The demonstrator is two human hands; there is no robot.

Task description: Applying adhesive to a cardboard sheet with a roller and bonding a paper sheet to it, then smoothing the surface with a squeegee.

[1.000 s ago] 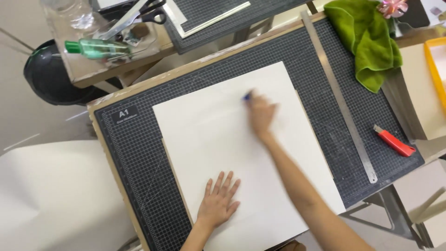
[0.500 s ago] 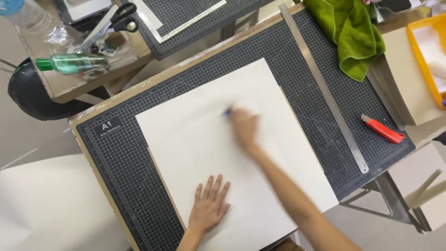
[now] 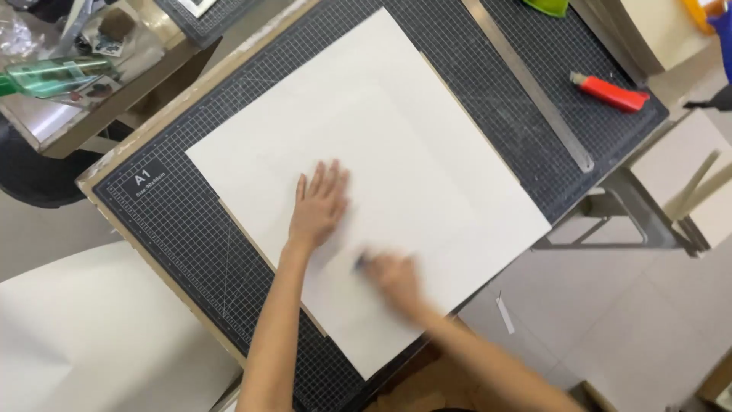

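A wooden work table (image 3: 107,172) carried a dark gridded cutting mat (image 3: 191,229). On the mat lay a large white sheet of paper (image 3: 396,145), a long steel ruler (image 3: 534,84) and a red utility knife (image 3: 610,93).

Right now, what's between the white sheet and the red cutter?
In the head view, the metal ruler lies between the white sheet and the red cutter, on the dark cutting mat.
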